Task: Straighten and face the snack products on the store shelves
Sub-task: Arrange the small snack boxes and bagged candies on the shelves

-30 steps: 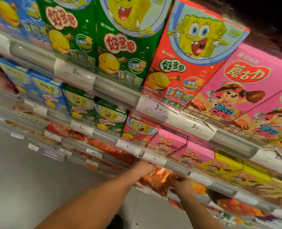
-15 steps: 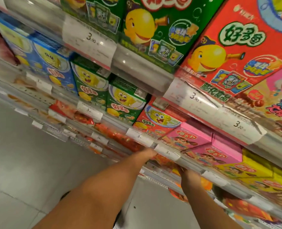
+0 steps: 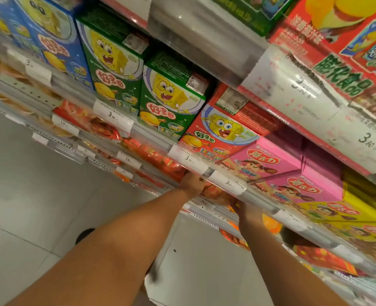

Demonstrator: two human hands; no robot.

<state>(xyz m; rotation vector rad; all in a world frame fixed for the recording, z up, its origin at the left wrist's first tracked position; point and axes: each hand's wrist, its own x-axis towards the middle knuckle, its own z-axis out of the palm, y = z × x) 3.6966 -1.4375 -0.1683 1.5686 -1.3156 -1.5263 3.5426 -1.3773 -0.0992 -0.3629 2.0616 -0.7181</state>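
Note:
My left hand (image 3: 192, 184) and my right hand (image 3: 246, 212) reach up under a shelf rail (image 3: 257, 203) that carries price tags. Between them lies an orange-red snack bag (image 3: 215, 193) on the lower shelf, and both hands touch it. The rail hides the fingers of both hands, so their grip cannot be told. Above the rail stand cartoon snack boxes facing out: blue (image 3: 50, 40), green (image 3: 171, 102), red (image 3: 218, 133), pink (image 3: 264, 162) and yellow (image 3: 341, 215).
More red and orange bags (image 3: 156, 157) fill the lower shelf to the left, and others (image 3: 323, 257) lie to the right. A higher shelf with large boxes (image 3: 337, 51) overhangs at the top right. Grey tiled floor (image 3: 28, 195) is at the left.
The view has dropped and moved closer to the shelves. Both hands have stayed at the orange-red bag under the rail, now tucked further behind it.

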